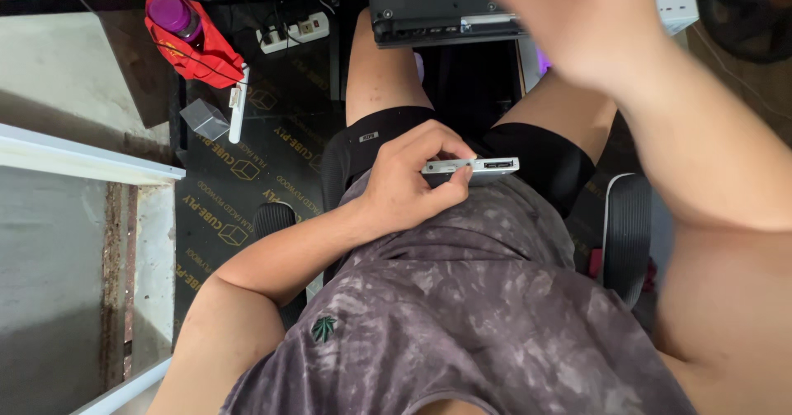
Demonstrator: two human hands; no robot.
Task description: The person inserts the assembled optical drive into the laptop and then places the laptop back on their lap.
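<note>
I sit in a chair and look down at my lap. My left hand (412,180) grips a thin flat silver device (483,167) by its left part, holding it level just above my lap. Its narrow edge with a small port faces me. My right hand (577,19) is raised close to the camera and blurred, with the fingers curled; I see nothing in it. It hangs in front of a dark laptop (429,7) that lies on the desk edge above my knees.
A red bag with a purple bottle (177,15) lies on the floor at upper left, beside a white power strip (293,31) and a small grey block (204,120). Black chair armrests (627,225) flank me. A white ledge (82,159) runs along the left.
</note>
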